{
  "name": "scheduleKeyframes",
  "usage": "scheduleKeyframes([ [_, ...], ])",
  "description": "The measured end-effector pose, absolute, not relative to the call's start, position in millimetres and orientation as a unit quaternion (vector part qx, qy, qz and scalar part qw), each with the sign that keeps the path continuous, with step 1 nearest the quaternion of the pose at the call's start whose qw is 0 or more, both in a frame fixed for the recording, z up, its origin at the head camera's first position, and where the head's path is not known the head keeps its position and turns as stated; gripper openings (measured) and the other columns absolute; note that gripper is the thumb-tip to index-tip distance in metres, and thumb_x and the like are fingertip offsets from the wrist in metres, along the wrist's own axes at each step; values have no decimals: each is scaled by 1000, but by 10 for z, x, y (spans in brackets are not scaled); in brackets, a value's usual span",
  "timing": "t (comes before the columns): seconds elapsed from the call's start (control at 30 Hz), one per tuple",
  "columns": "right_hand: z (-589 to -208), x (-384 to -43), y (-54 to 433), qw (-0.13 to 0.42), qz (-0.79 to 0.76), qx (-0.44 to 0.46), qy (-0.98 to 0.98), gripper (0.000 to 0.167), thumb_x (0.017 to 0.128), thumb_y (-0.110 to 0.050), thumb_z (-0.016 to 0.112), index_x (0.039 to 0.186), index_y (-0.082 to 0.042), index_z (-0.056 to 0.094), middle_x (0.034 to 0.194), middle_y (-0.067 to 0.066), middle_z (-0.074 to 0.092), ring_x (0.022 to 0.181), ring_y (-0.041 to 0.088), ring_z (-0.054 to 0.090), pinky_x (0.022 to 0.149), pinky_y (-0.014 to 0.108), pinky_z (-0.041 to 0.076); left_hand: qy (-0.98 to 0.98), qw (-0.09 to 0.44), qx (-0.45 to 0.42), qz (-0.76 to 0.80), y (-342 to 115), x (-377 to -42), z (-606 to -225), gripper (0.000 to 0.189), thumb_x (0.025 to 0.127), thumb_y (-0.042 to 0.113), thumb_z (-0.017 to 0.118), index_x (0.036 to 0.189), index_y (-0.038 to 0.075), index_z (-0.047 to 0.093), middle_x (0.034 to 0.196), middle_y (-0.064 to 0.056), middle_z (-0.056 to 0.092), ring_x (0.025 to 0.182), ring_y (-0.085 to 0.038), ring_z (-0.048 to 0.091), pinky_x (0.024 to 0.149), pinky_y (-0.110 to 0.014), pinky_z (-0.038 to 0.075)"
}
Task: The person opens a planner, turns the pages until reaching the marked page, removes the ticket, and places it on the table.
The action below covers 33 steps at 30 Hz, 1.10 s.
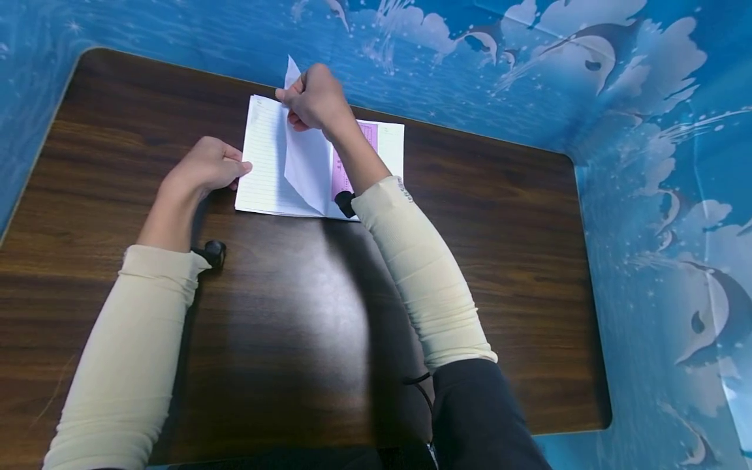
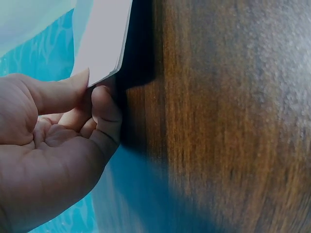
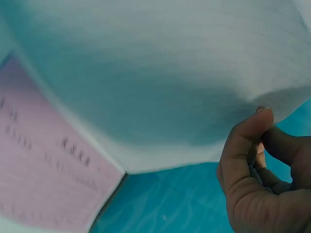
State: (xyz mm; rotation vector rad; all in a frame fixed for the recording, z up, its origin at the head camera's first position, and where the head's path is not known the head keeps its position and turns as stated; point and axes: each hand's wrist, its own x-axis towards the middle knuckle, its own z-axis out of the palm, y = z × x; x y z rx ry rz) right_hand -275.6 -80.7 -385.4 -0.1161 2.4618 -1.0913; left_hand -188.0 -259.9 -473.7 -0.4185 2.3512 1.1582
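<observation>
An open notebook point(image 1: 264, 176) with lined white pages lies near the table's far edge. My left hand point(image 1: 208, 164) pinches its left edge, thumb on top and fingers curled beneath the pages point(image 2: 104, 41) in the left wrist view. Between thumb and forefinger, my right hand point(image 1: 317, 101) pinches one raised page point(image 1: 308, 163) by its upper part; the sheet stands curved over the middle of the notebook. In the right wrist view this page point(image 3: 146, 92) bows across the picture. A pink printed paper point(image 1: 370, 134) lies on the right-hand side, partly covered by my right wrist.
The dark wood table point(image 1: 505, 261) has rounded corners. Blue sheeting point(image 1: 205, 39) with dolphins and splashes stands behind it and along the right. Small black wrist cameras point(image 1: 215, 253) sit at the cuffs of both pale sleeves point(image 1: 135, 339). A black cable point(image 1: 418, 380) shows beside the right sleeve.
</observation>
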Motion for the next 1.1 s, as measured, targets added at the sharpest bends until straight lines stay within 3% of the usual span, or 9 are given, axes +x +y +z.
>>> scheduleKeyframes([
  [0.1,-3927,-2768,-916,236,-383,-32,893,28,106,-29,68,103,-3,77,80,2,68,69,10,67,68,19,59,861,244,-150,420,-2611,-1880,-4729,39,113,24,52,133,-8,62,93,-8,59,83,-22,54,76,-39,44],
  [0.27,-4072,-2768,-1082,256,-355,-15,899,26,107,-31,67,90,-11,71,74,-1,66,65,8,64,65,18,53,853,245,-155,434,-2615,-1887,-4703,42,115,24,46,138,-9,58,89,-5,58,79,-18,55,73,-34,46],
  [0.37,-4170,-2753,-1171,259,-345,-10,902,28,107,-31,67,86,-14,64,70,-2,64,63,7,62,63,18,51,842,240,-156,457,-2618,-1891,-4695,49,117,33,37,124,-9,61,80,-2,57,71,-14,56,69,-30,48],
  [0.5,-4340,-2737,-1268,260,-332,-11,907,27,109,-30,65,87,-15,58,70,-3,62,64,7,61,61,18,48,829,239,-152,482,-2633,-1877,-4699,60,115,50,29,98,0,59,74,1,55,65,-11,57,63,-27,50],
  [0.77,-4782,-2795,-1367,256,-286,-19,923,40,108,-30,65,71,-17,57,68,-4,57,66,8,56,60,22,42,850,250,-135,444,-2662,-1876,-4747,59,108,56,55,98,1,75,69,2,57,71,-17,50,65,-34,39],
  [0.9,-4831,-2777,-1381,251,-289,-18,924,36,107,-30,66,73,-17,65,70,-5,62,69,8,59,63,22,43,860,253,-124,426,-2659,-1901,-4744,54,106,54,61,91,3,74,67,3,55,71,-18,48,64,-36,37],
  [1.1,-4732,-2674,-1400,240,-274,-40,930,29,106,-35,67,83,-17,68,83,-6,64,80,8,59,66,20,42,859,263,-122,422,-2677,-1929,-4728,38,109,33,58,112,-4,68,73,1,56,71,-17,48,66,-36,40],
])
